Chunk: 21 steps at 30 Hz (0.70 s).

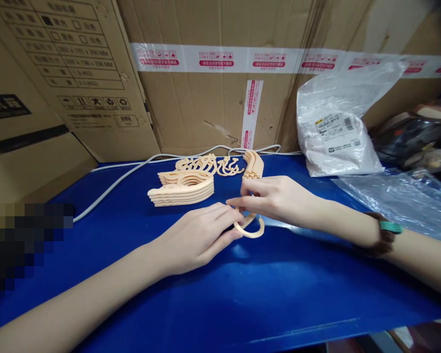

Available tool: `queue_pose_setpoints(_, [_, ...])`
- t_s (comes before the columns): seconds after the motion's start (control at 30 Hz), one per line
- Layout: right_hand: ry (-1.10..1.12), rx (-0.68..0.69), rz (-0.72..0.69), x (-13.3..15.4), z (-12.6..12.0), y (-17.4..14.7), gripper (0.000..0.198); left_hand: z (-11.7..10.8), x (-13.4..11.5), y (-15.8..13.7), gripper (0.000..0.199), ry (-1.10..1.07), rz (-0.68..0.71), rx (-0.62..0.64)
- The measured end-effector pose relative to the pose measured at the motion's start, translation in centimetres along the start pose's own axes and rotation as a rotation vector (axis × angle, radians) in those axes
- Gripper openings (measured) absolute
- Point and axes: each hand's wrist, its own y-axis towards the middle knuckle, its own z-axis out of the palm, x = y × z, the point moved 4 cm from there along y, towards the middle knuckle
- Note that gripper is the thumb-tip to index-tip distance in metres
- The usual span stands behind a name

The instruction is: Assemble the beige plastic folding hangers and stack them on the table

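Observation:
My left hand is closed, its thumb and fingers pinching a cream plastic hook like that of a clothes hanger. The hook's curved end points toward me. Over its far side, the bent fingers of my right hand close on the same cream piece; part of it is hidden behind them. Left of the hands lies a neat stack of cream curved hanger arms. Behind it are several loose cream hooks. Another stack of curved arms sits just beyond my right hand.
All this rests on a blue tabletop. Cardboard boxes wall off the back and left. A white cable runs along the rear. At the right stand a stuffed white plastic bag and a flat clear plastic sheet.

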Motion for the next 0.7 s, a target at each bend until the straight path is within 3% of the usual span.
queue_pose_setpoints(0.27, [-0.097, -0.018, -0.059, -0.1, 0.3, -0.8, 0.028, 0.1, 0.1, 0.1, 0.025, 0.011, -0.05, 0.01])
queue_pose_setpoints(0.5, [-0.17, -0.1, -0.005, -1.3, 0.4, -1.7, 0.028, 0.2, 0.5, -0.1, 0.04, 0.012, -0.079, -0.044])
queue_pose_setpoints(0.6, [-0.059, -0.098, 0.106, -2.0, 0.8, -1.7, 0.027, 0.2, 0.8, -0.1, 0.055, -0.048, -0.081, -0.072])
queue_pose_setpoints(0.7, [0.292, -0.117, 0.307, -2.9, 1.5, -1.8, 0.022, 0.0, 1.2, -0.2, 0.06, -0.069, -0.091, -0.076])
